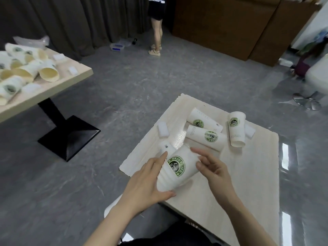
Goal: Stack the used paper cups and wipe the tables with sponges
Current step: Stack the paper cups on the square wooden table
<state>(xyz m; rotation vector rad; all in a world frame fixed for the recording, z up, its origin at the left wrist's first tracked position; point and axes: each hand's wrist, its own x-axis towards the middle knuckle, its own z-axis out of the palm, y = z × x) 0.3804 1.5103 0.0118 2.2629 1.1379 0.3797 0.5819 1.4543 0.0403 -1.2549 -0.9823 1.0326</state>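
— Nearest the viewer, at six o'clock on the table (248, 192), what is being held?

— A nested stack of cups (174, 169), tilted, rims toward the body. The left hand (149, 181) cradles it, thumb under the rim and fingers (162, 157) straight along the side, probably to steady it for the next cup.

— And the right hand (212, 167)?

— It touches the stack's three o'clock side, fingers loosely spread and half curled; I cannot tell whether it grips.

— Farther out?

— Toward twelve o'clock three loose cups (206, 138) lie toppled, awaiting stacking. A sponge (163, 129) sits at eleven o'clock, another sponge (249, 130) at one.
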